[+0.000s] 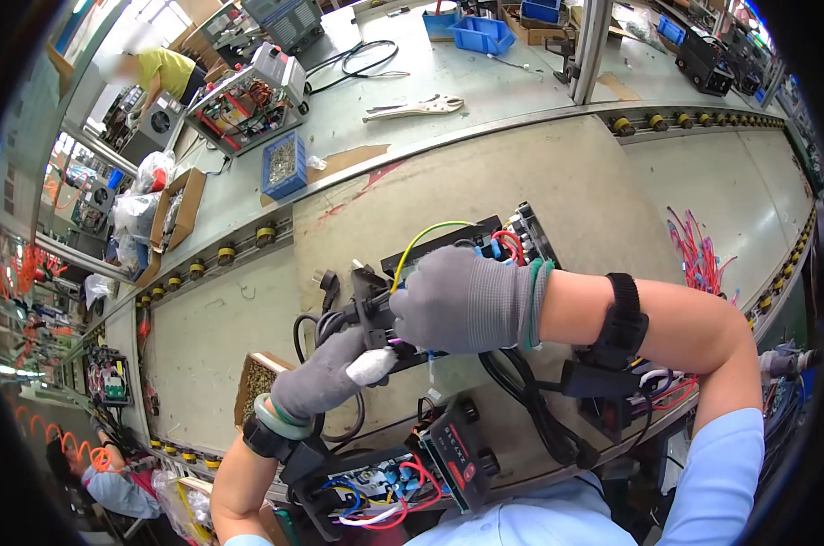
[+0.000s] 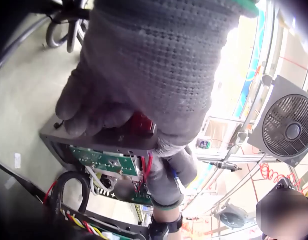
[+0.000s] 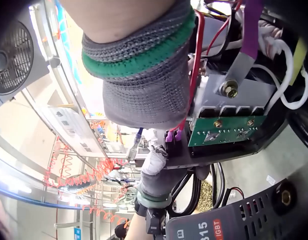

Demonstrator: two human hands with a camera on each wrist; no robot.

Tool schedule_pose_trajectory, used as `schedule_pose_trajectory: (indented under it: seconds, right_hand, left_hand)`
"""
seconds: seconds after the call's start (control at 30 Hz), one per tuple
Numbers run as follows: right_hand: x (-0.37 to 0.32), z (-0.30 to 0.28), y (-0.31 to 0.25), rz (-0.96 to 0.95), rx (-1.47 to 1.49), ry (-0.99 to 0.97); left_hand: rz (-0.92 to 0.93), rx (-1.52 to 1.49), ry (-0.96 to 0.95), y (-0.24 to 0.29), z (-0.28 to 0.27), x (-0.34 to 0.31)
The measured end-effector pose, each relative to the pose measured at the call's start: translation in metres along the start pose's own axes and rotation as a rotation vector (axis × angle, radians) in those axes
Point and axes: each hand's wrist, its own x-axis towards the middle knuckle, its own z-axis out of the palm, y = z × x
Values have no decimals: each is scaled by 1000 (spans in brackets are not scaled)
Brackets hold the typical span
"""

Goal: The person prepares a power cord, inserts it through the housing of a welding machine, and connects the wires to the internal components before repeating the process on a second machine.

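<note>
A black front panel (image 2: 104,139) stands upright on an opened welding machine with a green circuit board (image 3: 226,131). My gloved left hand (image 1: 325,378) grips this panel, fingers over its outer face and the white-wrapped thumb (image 3: 155,159) near its inner edge. Two purple-sleeved connectors (image 3: 174,136) on red wires sit just beside that thumb. My gloved right hand (image 1: 453,298) bends over the inside of the panel, its fingers close to those connectors; I cannot tell what they hold. A lead with a blue terminal (image 2: 178,181) hangs below the right hand. A yellow-green wire (image 1: 423,238) arches behind it.
A second opened machine with a red-labelled panel (image 1: 453,460) stands at the near edge. Black cables (image 1: 530,409) lie right of it. A box of small screws (image 1: 259,387) is at the left, red wires (image 1: 698,255) at the right. Locking pliers (image 1: 416,108) lie on the far bench.
</note>
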Motion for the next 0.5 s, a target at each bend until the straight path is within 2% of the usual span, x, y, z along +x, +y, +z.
schedule_pose_trajectory:
  seconds: [0.1, 0.2, 0.27, 0.33, 0.37, 0.5]
  right_hand:
    - [-2, -7, 0, -16, 49, -85]
    - [-5, -2, -6, 42, 17, -20]
    - [-5, -1, -7, 15, 19, 22]
    - [-6, -3, -9, 83, -9, -2]
    - [-8, 2, -11, 92, -66, 42]
    - [-13, -5, -19, 172, -108, 54]
  left_hand:
    - [-63, 158, -62, -1, -2, 11]
    - [-113, 92, -74, 2, -3, 12]
    - [-73, -7, -18, 13, 4, 5]
    - [-139, 67, 25, 7, 5, 5]
    - [-216, -21, 14, 0, 5, 6]
    - [-141, -110, -10, -1, 1, 3]
